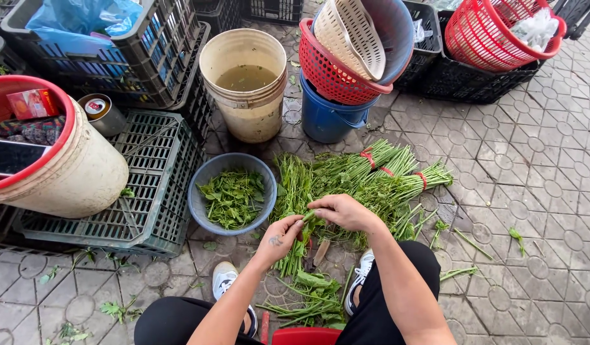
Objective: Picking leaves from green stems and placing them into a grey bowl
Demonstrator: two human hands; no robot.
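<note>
A person crouches on the paved ground, both hands meeting over a heap of green stems (346,185). The left hand (279,237) is closed around a loose handful of stems (294,252) that hangs down toward the feet; the right hand (343,211) pinches the top of that same handful, so the two hands touch. Two white shoes show below — one (226,281) on the left, one (360,275) on the right — with trimmed stalks and leaves (311,297) lying between them.

Behind the hands lie bundles tied with red bands (384,171); I count three bands. Just left of the heap sits one grey-blue bowl (202,191) holding picked leaves. Beyond it stands one cream bucket (247,108) with murky water, and beside that one blue bucket (327,118) carrying a stack of three basins — red, cream and blue-grey. A second red basket (480,38) rests on a black crate at the top right. On the left, one large red-rimmed tub (84,172) leans on a green crate (154,191).
</note>
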